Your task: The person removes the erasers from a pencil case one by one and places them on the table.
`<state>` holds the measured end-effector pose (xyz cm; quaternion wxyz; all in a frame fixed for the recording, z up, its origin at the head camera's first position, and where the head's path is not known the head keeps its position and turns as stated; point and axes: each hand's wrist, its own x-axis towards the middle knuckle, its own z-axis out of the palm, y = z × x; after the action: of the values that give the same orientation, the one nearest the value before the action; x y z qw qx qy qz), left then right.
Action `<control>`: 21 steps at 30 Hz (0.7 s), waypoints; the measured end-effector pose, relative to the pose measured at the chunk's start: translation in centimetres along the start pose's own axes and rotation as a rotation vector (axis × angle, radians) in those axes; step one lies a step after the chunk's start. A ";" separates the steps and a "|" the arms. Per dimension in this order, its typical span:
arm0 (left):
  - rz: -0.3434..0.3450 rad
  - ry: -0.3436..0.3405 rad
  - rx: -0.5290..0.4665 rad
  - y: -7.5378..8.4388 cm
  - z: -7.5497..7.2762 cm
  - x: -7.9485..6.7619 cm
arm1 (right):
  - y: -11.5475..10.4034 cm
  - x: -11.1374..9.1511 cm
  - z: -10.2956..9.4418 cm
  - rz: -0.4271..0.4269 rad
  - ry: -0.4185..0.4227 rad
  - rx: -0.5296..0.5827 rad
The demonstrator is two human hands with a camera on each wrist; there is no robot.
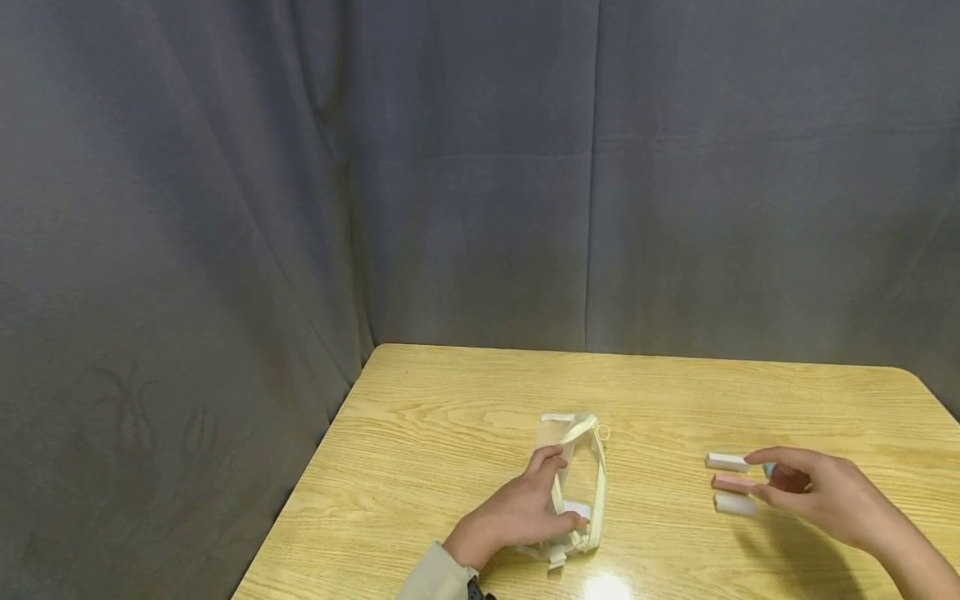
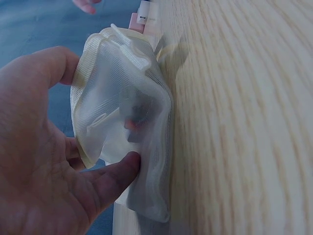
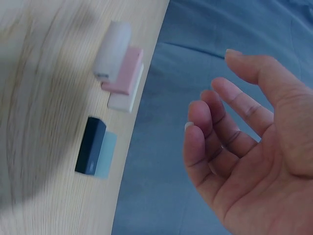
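A cream mesh zip pouch (image 1: pixel 550 429) lies on the table with its mouth spread apart. My left hand (image 1: pixel 525 510) holds its edge, thumb and fingers curled at the rim. Inside, a white piece (image 1: pixel 577 508) shows in the head view, and a dark and red shape (image 2: pixel 134 115) shows blurred through the mesh in the left wrist view. My right hand (image 1: pixel 828 496) hovers over a group of small bars, fingers loosely bent and holding nothing. Below it lie a white bar (image 1: pixel 726 462), a pink bar (image 1: pixel 731 483), another white bar (image 1: pixel 735 505), a dark blue bar (image 3: pixel 89 147) and a light blue bar (image 3: pixel 106 155).
The wood-grain table (image 1: pixel 450 400) carries the pouch and bars. A ring-shaped zip pull (image 1: pixel 603 432) sticks out at the pouch's far end. Grey-blue curtains (image 1: pixel 480 208) hang behind the table and along its left side.
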<state>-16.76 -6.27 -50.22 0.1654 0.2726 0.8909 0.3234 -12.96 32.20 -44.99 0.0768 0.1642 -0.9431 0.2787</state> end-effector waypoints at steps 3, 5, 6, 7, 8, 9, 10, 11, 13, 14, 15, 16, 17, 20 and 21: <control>-0.003 -0.002 -0.004 0.1 0.0 0.0 | -0.6 0.1 0.4 -0.015 0.007 0.004; -0.004 -0.001 -0.003 0.1 -0.1 -0.1 | -1.0 0.2 0.6 -0.037 0.024 0.011; -0.007 -0.002 -0.005 0.1 -0.1 -0.1 | -1.2 0.3 0.7 -0.045 0.032 0.017; -0.008 -0.003 -0.005 0.1 -0.1 -0.1 | -1.3 0.3 0.9 -0.047 0.045 0.023; -0.011 -0.003 -0.005 0.2 -0.1 -0.1 | -1.5 0.4 1.0 -0.051 0.051 0.033; -0.012 -0.004 -0.005 0.2 -0.1 0.0 | -1.6 0.4 1.1 -0.055 0.055 0.044; -0.014 -0.005 -0.006 0.2 -0.1 0.0 | -1.7 0.5 1.2 -0.054 0.047 0.054; -0.016 -0.006 -0.006 0.3 -0.1 0.0 | -1.8 0.6 1.4 -0.050 0.042 0.062; -0.018 -0.010 -0.006 0.3 -0.1 0.0 | -1.9 0.6 1.6 -0.048 0.034 0.071; -0.019 -0.011 -0.005 0.3 -0.1 0.0 | -1.9 0.7 1.8 -0.049 0.029 0.072; -0.021 -0.011 -0.004 0.3 -0.1 0.0 | -1.9 0.7 1.9 -0.050 0.026 0.070; -0.020 -0.011 -0.005 0.3 -0.1 0.0 | -2.0 0.7 2.1 -0.045 0.021 0.074; -0.021 -0.012 -0.005 0.3 -0.1 0.0 | -2.0 0.7 2.2 -0.044 0.020 0.079; -0.021 -0.009 -0.003 0.2 -0.1 -0.1 | -2.2 0.8 2.6 -0.036 0.006 0.093; -0.018 -0.007 -0.002 0.2 -0.1 -0.1 | -2.3 0.9 2.8 -0.036 0.009 0.093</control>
<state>-16.64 -6.21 -50.02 0.1720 0.2654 0.8924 0.3219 -13.07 28.59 -45.91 0.0780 0.1831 -0.9257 0.3215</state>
